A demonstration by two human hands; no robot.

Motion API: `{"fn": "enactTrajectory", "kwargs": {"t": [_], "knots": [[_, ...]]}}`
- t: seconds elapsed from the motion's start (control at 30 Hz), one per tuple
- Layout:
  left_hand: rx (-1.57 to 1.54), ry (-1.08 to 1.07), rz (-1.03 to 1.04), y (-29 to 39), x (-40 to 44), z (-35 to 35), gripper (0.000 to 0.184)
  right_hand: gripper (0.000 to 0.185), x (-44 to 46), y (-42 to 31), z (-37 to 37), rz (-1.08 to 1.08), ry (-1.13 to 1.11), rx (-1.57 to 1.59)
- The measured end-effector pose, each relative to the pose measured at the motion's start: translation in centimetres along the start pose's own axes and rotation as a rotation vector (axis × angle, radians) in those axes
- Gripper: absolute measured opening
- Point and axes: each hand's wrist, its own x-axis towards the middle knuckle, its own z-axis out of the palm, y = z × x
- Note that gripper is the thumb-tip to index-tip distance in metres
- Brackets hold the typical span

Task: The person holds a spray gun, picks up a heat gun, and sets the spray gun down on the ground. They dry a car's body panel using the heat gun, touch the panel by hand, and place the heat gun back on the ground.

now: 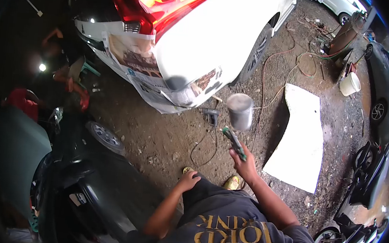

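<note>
In the head view, my right hand point(245, 165) is closed around a long, narrow dark-green hand tool point(235, 145); its exact kind is hard to make out. The tool points up and left toward a grey metal can point(240, 114) with a pale top. I cannot tell whether the two touch. My left hand point(189, 181) lies over the dark trousers at my thigh, with nothing visible in it. Ahead is a white car point(179, 40) with a red tail light point(161, 3). Newspaper masking point(137, 57) covers part of its rear bumper.
A corded power tool point(211, 116) lies on the dirt left of the can. To the right are a white sheet point(301, 136), hoses point(298, 61) and a white bucket point(350, 84). A dark car point(81, 176) stands at left, a motorcycle point(356, 193) at right. Another person point(66, 62) crouches at left.
</note>
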Motion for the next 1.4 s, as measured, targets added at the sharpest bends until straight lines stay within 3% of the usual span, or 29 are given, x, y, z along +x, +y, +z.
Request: {"fn": "enactTrajectory", "kwargs": {"t": [0.07,0.1,0.17,0.27,0.37,0.47,0.57,0.67,0.97,1.07,1.17,1.4], "knots": [[-0.305,0.03,0.223,3.3,2.5,-3.8,0.059,0.047,4.4,-0.3,3.0,-0.021,0.009,0.027],[-0.508,-0.055,0.18,5.6,-3.3,-0.2,0.054,0.047,0.1,-1.5,3.6,0.039,0.02,-0.044],[-0.751,-0.068,0.202,11.8,-3.3,-5.5,0.044,0.046,3.7,-4.0,7.2,-0.063,0.083,-0.075],[-0.873,-0.161,0.195,13.1,-0.1,-9.5,0.03,0.047,7.2,-6.5,11.9,-0.038,0.115,-0.017],[-1.209,-0.271,0.261,12.4,0.8,-11.5,0.022,0.047,8.7,-7.4,15.2,-0.02,0.165,0.015],[-1.2,-0.36,0.312,11.6,0.2,-13.8,0.029,0.049,9.2,-7.9,17.8,0.017,0.212,0.038],[-1.212,-0.362,0.34,12.2,-1.0,-15.5,0.035,0.038,9.8,-7.7,19.6,-0.102,0.307,0.043],[-1.224,-0.32,0.326,11.4,-0.4,-15.8,0.04,0.038,9.9,-8.9,20.0,-0.074,0.264,0.036],[-1.172,-0.331,0.327,9.6,-0.5,-16.9,0.044,0.043,10.6,-8.3,22.2,-0.132,0.326,-0.008],[-1.178,-0.335,0.321,9.9,-0.9,-17.2,0.045,0.042,10.5,-8.7,22.4,-0.092,0.301,-0.002],[-1.183,-0.303,0.299,10.0,-1.1,-17.2,0.046,0.053,10.2,-9.6,22.1,-0.009,0.253,-0.04],[-1.156,-0.331,0.312,9.2,-0.6,-17.5,0.043,0.057,10.1,-9.4,22.3,-0.01,0.277,-0.06]]}}
